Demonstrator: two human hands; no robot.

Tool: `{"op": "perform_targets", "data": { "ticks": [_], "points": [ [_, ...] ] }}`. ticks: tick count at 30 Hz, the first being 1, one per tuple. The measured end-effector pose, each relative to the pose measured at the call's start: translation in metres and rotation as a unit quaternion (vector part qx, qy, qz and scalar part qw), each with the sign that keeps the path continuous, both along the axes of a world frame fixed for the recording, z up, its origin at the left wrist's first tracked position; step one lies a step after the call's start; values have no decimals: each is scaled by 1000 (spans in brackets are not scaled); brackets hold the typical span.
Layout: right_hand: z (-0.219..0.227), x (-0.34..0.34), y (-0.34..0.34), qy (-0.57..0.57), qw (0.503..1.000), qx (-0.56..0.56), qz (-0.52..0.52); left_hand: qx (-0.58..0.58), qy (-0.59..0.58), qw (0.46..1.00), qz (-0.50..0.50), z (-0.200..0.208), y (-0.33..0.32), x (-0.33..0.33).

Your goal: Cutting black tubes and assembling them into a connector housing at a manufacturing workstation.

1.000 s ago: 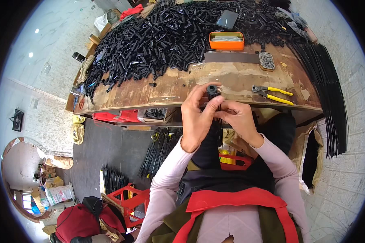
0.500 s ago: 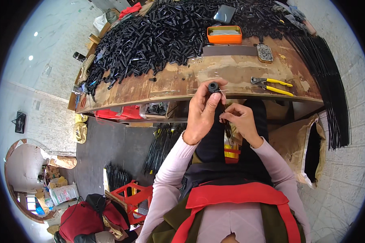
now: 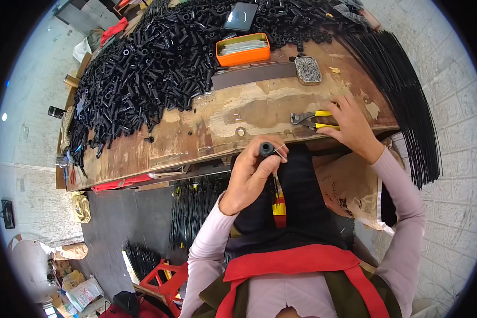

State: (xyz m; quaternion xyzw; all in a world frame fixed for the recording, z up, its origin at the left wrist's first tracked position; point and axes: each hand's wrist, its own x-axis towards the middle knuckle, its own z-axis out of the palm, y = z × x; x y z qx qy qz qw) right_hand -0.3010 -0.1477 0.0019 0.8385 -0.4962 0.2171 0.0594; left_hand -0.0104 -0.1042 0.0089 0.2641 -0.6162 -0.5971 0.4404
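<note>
Near the table's front edge, my left hand (image 3: 249,177) is closed around a short black tube (image 3: 266,149), its round open end facing up. Thin pale pins (image 3: 280,152) cross beside the tube at my left fingertips. My right hand (image 3: 353,124) is over the yellow handles of a pair of end-cutting pincers (image 3: 301,119), thumb at the lower handle and fingers at the upper one. The pincers lie on the table with their metal jaws pointing left. My right palm hides the handle ends.
A heap of black tubes (image 3: 138,79) covers the table's back left. Behind the pincers are an orange tin (image 3: 244,59) of pale sticks, a dark flat strip (image 3: 254,76) and a small dish (image 3: 308,70) of grey bits. Long black rods (image 3: 408,95) hang over the right edge.
My right hand has left the spot beside the left hand and gone up and right to the pincers. The left hand keeps the black tube. The whole view has shifted.
</note>
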Motion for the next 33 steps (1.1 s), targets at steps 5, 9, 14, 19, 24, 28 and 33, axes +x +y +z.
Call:
{"op": "perform_targets", "data": {
  "ticks": [5, 9, 14, 19, 24, 28, 33],
  "points": [
    [-29, -11, -23, -72, 987, 81, 121, 83, 108, 990, -27, -13, 2, -7],
    [-25, -7, -9, -403, 887, 223, -23, 138, 125, 982, 38, -9, 12, -18],
    [28, 24, 49, -641, 587, 477, 133, 162, 74, 979, 98, 6, 33, -13],
    [63, 59, 117, -216, 920, 310, 102, 68, 111, 990, 53, 22, 60, -8],
    [68, 74, 140, -100, 989, 71, 83, 15, 16, 999, 43, 30, 84, -1],
    [71, 86, 150, -92, 992, -4, 86, 17, 23, 999, 35, 38, 103, 1],
    [76, 80, 160, -48, 994, 18, 98, 57, 16, 998, -2, 47, 119, 12]
  ]
}}
